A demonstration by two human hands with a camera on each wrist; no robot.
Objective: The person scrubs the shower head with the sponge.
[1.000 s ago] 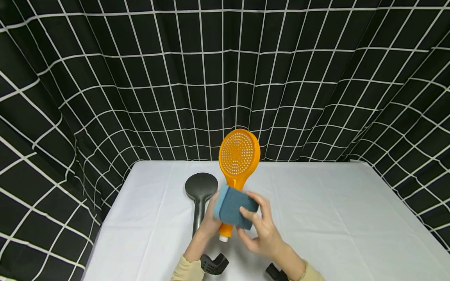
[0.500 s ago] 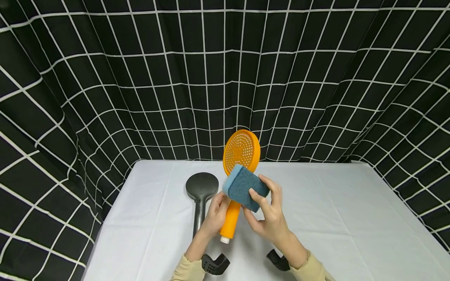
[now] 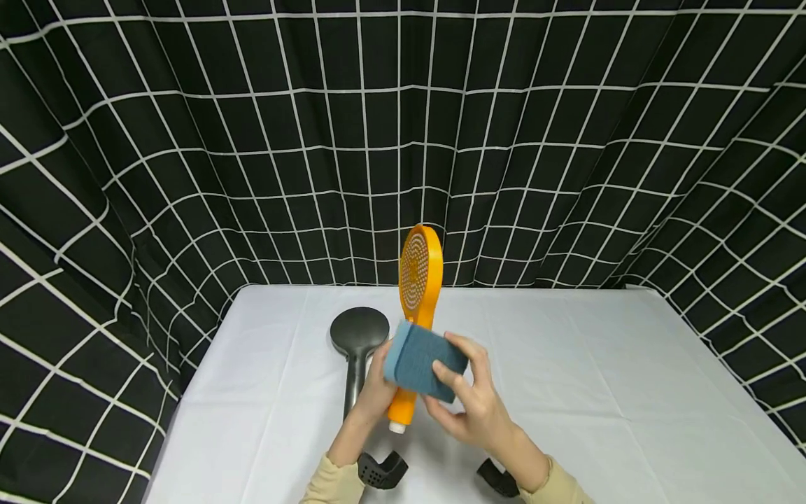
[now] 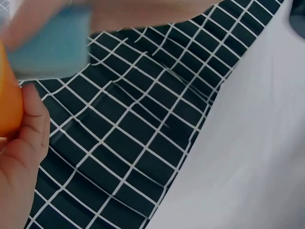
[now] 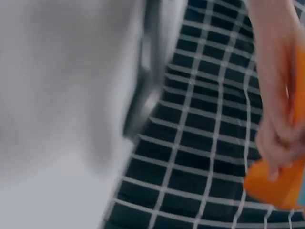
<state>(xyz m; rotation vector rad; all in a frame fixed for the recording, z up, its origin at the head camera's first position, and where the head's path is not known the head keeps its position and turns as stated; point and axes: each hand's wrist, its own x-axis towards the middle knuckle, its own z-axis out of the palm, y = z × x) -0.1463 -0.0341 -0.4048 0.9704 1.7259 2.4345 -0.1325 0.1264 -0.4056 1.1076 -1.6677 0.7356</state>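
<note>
An orange shower head (image 3: pixel 412 280) is held up over the table, its dotted spray face turned toward the left. My left hand (image 3: pixel 374 393) grips its handle, partly hidden behind a two-tone blue sponge (image 3: pixel 427 360). My right hand (image 3: pixel 472 402) pinches that sponge between thumb and fingers, across the front of the handle just under the head. In the left wrist view the left thumb lies along the orange handle (image 4: pixel 9 102), with the blurred sponge (image 4: pixel 52 47) above. The right wrist view catches the orange head (image 5: pixel 271 186) beyond the left hand (image 5: pixel 281 114).
A dark grey shower head (image 3: pixel 359 332) lies on the white-covered table (image 3: pixel 567 364), left of the hands. Black wrist mounts (image 3: pixel 382 470) sit by both sleeves. A black curtain with a white grid (image 3: pixel 403 140) surrounds the table's back and sides.
The sponge went up the handle toward the head, then came back down. The orange shower head has turned, its face now narrower and angled left. The grey one stays put.
</note>
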